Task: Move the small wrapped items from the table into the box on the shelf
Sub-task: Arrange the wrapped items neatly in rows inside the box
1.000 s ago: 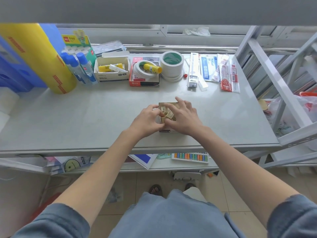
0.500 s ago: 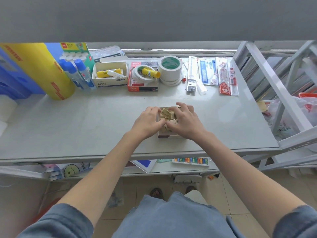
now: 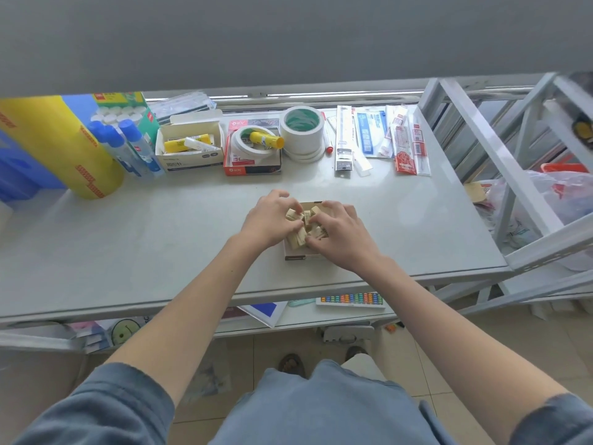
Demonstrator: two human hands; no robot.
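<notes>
The small cream paper-wrapped items (image 3: 301, 227) sit heaped in the shallow brown cardboard box (image 3: 296, 255) near the front edge of the pale grey surface (image 3: 160, 239), directly between both hands. The left hand (image 3: 268, 221) curls around the heap from the left, and the right hand (image 3: 337, 234) pinches pieces from the right. Both are equally close; the pieces lie every which way.

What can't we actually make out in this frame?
- Box interior, head view: both hands cover it, so the count of wrapped items is unknown.
- Left hand and right hand fingertips: hidden among the items.
- Item labels: too small to read.
- Yellow roll: cut off by the grey band above.
- Lower shelf: mostly hidden by the tabletop.
</notes>
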